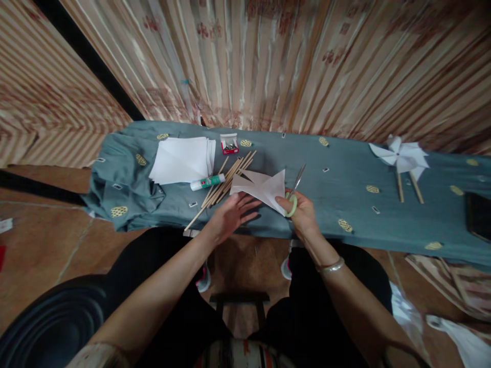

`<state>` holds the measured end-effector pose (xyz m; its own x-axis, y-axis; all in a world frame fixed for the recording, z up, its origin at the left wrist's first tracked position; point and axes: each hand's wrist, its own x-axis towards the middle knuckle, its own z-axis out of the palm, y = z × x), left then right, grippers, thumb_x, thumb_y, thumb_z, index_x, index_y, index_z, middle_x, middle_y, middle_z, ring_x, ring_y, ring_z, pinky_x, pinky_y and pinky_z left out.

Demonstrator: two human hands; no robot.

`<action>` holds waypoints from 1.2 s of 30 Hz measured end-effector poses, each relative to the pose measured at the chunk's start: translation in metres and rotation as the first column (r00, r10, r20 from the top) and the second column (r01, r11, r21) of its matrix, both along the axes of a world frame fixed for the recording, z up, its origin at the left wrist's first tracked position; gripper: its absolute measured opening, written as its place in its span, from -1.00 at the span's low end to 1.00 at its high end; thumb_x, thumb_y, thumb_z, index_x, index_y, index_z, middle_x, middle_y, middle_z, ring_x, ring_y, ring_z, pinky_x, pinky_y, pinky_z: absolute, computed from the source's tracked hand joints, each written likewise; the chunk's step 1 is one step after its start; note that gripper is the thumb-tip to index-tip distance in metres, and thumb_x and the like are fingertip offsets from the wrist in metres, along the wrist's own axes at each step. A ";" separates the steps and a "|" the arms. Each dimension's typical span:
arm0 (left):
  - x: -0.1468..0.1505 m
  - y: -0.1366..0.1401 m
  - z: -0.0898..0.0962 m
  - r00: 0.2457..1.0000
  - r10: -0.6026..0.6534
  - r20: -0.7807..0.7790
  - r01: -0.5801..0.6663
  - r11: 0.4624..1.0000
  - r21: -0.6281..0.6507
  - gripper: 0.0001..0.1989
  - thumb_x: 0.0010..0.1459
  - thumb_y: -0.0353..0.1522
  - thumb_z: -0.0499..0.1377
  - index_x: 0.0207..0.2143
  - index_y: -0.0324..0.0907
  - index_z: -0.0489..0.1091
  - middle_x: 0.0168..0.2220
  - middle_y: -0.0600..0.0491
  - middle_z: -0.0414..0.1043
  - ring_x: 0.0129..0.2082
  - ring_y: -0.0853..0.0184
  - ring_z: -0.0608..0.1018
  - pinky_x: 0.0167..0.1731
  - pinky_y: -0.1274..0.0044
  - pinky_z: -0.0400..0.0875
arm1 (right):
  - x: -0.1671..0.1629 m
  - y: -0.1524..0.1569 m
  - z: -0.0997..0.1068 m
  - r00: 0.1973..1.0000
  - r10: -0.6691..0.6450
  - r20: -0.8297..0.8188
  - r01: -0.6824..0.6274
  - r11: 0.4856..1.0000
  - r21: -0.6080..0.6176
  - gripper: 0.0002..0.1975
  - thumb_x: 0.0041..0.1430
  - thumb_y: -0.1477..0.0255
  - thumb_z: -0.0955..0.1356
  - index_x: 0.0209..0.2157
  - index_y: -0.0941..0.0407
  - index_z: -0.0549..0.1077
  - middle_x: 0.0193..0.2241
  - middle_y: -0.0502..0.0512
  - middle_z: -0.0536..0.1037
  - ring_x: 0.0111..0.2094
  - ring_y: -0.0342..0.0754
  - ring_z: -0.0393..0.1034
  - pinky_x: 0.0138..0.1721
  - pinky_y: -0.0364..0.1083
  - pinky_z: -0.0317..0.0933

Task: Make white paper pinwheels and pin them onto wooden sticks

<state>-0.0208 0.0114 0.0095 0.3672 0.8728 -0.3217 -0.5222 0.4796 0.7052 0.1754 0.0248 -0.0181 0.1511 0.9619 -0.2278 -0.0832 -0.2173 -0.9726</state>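
Bare forearms (163, 289) reach from the bottom over a grey-green cloth (345, 166), which gives the pale things a flat backing. On it, a paper stack (182, 159) lies left, probably for easy reach; white pinwheels (402, 155) rest far right, perhaps so their folds aren't crushed. Between them, a cut sheet (268, 190) is above the cloth's near edge, its corner pinched by the right hand (300, 208). The left hand (233, 210) is spread loosely by its near edge; touching or not, I can't tell. Wooden sticks (230, 183) lie bundled just left. Scissors (294, 204) hang in the right hand's grip, points safely away. A glue stick (207, 182) and pin box (230, 150) sit nearby.
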 end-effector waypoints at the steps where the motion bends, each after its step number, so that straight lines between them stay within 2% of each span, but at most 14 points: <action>1: 0.003 -0.002 -0.002 1.000 -0.002 -0.024 0.003 1.000 0.015 -0.45 -0.16 -0.03 0.37 -0.17 -0.17 0.49 0.04 -0.12 0.47 0.07 0.07 0.47 -0.02 0.33 0.39 | -0.002 0.000 -0.002 1.000 0.011 0.013 -0.011 1.000 0.009 -0.51 -0.32 0.11 0.55 -0.34 0.06 0.45 -0.50 -0.04 0.54 -0.46 -0.06 0.37 -0.38 -0.08 0.25; 5: 0.015 -0.005 -0.010 0.975 0.095 -0.201 -0.092 0.995 0.024 -0.55 -0.19 -0.19 0.41 -0.25 -0.23 0.50 -0.13 -0.11 0.56 -0.12 0.15 0.55 -0.14 0.39 0.42 | -0.010 -0.003 -0.008 0.993 0.104 0.062 -0.104 0.994 0.009 -0.51 -0.29 0.13 0.55 -0.31 0.06 0.45 -0.45 -0.01 0.56 -0.45 -0.05 0.38 -0.36 -0.07 0.28; 8: 0.018 -0.003 -0.012 0.938 0.191 -0.290 -0.183 0.982 0.052 -0.59 -0.22 -0.29 0.40 -0.26 -0.23 0.48 -0.24 -0.05 0.58 -0.25 0.19 0.57 -0.19 0.39 0.44 | -0.011 -0.007 -0.007 0.976 0.184 0.115 -0.185 0.983 -0.007 -0.56 -0.24 0.09 0.53 -0.39 0.07 0.45 -0.53 -0.04 0.50 -0.51 -0.10 0.31 -0.43 -0.11 0.23; 11: 0.013 0.001 -0.008 0.894 0.277 -0.351 -0.224 0.957 0.183 -0.68 -0.18 -0.32 0.36 -0.30 -0.23 0.47 -0.27 -0.02 0.58 -0.23 0.19 0.57 -0.10 0.36 0.42 | -0.007 -0.013 0.000 0.961 0.256 0.102 -0.256 0.967 -0.007 -0.57 -0.08 0.00 0.45 -0.43 0.09 0.45 -0.57 -0.03 0.46 -0.52 -0.12 0.28 -0.48 -0.14 0.17; 13: 0.007 0.005 -0.004 0.836 0.349 -0.423 -0.241 0.927 0.287 -0.74 -0.14 -0.33 0.33 -0.33 -0.22 0.47 -0.32 -0.01 0.57 -0.20 0.19 0.56 -0.05 0.36 0.39 | -0.002 -0.019 0.007 0.944 0.327 0.037 -0.327 0.945 -0.020 -0.53 -0.01 -0.04 0.41 -0.34 0.10 0.47 -0.52 0.02 0.51 -0.49 -0.11 0.32 -0.46 -0.13 0.18; 15: 0.000 0.010 -0.001 0.778 0.422 -0.466 -0.264 0.892 0.366 -0.76 -0.11 -0.33 0.31 -0.32 -0.21 0.47 -0.37 0.01 0.56 -0.19 0.19 0.55 -0.03 0.37 0.38 | 0.002 -0.025 0.012 0.902 0.431 -0.012 -0.431 0.901 -0.037 -0.47 0.00 -0.05 0.40 -0.23 0.13 0.47 -0.45 0.09 0.56 -0.44 -0.09 0.36 -0.41 -0.12 0.21; 17: -0.006 0.015 0.002 0.740 0.481 -0.471 -0.289 0.859 0.423 -0.73 -0.09 -0.32 0.29 -0.28 -0.20 0.47 -0.38 0.01 0.56 -0.19 0.20 0.54 -0.01 0.37 0.36 | 0.004 -0.030 0.016 0.835 0.550 -0.036 -0.551 0.833 -0.058 -0.40 0.00 -0.07 0.40 -0.17 0.17 0.46 -0.39 0.14 0.59 -0.43 -0.09 0.37 -0.37 -0.10 0.23; 20: -0.010 0.020 0.004 0.709 0.537 -0.458 -0.310 0.820 0.481 -0.68 -0.08 -0.30 0.28 -0.23 -0.22 0.46 -0.36 0.01 0.56 -0.18 0.21 0.54 0.03 0.38 0.34 | 0.003 -0.037 0.016 0.733 0.677 -0.070 -0.680 0.728 -0.082 -0.35 -0.03 -0.08 0.41 -0.14 0.19 0.45 -0.34 0.17 0.59 -0.41 -0.10 0.38 -0.34 -0.08 0.24; 22: -0.010 0.021 0.003 0.706 0.546 -0.451 -0.305 0.809 0.502 -0.66 -0.08 -0.30 0.28 -0.21 -0.23 0.45 -0.34 -0.01 0.57 -0.18 0.21 0.55 0.03 0.38 0.34 | 0.001 -0.040 0.015 0.698 0.714 -0.055 -0.716 0.692 -0.090 -0.37 -0.03 -0.08 0.42 -0.16 0.18 0.44 -0.35 0.15 0.58 -0.42 -0.11 0.37 -0.35 -0.09 0.23; 25: -0.008 0.021 -0.002 0.715 0.536 -0.449 -0.281 0.809 0.517 -0.66 -0.07 -0.31 0.28 -0.19 -0.23 0.44 -0.32 -0.01 0.57 -0.22 0.24 0.56 -0.03 0.40 0.37 | -0.002 -0.040 0.014 0.682 0.731 0.011 -0.727 0.680 -0.097 -0.43 0.01 -0.05 0.41 -0.20 0.18 0.45 -0.40 0.11 0.56 -0.44 -0.13 0.34 -0.39 -0.11 0.19; 30: -0.005 0.019 -0.011 0.707 0.520 -0.478 -0.235 0.812 0.535 -0.65 -0.05 -0.32 0.26 -0.16 -0.25 0.43 -0.37 0.01 0.57 -0.26 0.25 0.57 -0.09 0.42 0.41 | -0.004 -0.037 0.015 0.700 0.714 0.013 -0.711 0.698 -0.079 -0.45 0.03 -0.04 0.40 -0.24 0.19 0.45 -0.43 0.10 0.55 -0.45 -0.12 0.35 -0.39 -0.11 0.21; 36: -0.003 0.018 -0.006 0.719 0.500 -0.483 -0.212 0.819 0.533 -0.65 -0.04 -0.33 0.25 -0.16 -0.26 0.43 -0.30 -0.02 0.58 -0.26 0.27 0.57 -0.11 0.44 0.42 | -0.005 -0.037 0.010 0.717 0.697 -0.024 -0.696 0.713 -0.085 -0.47 0.01 -0.03 0.42 -0.26 0.18 0.46 -0.44 0.10 0.56 -0.45 -0.12 0.38 -0.39 -0.11 0.23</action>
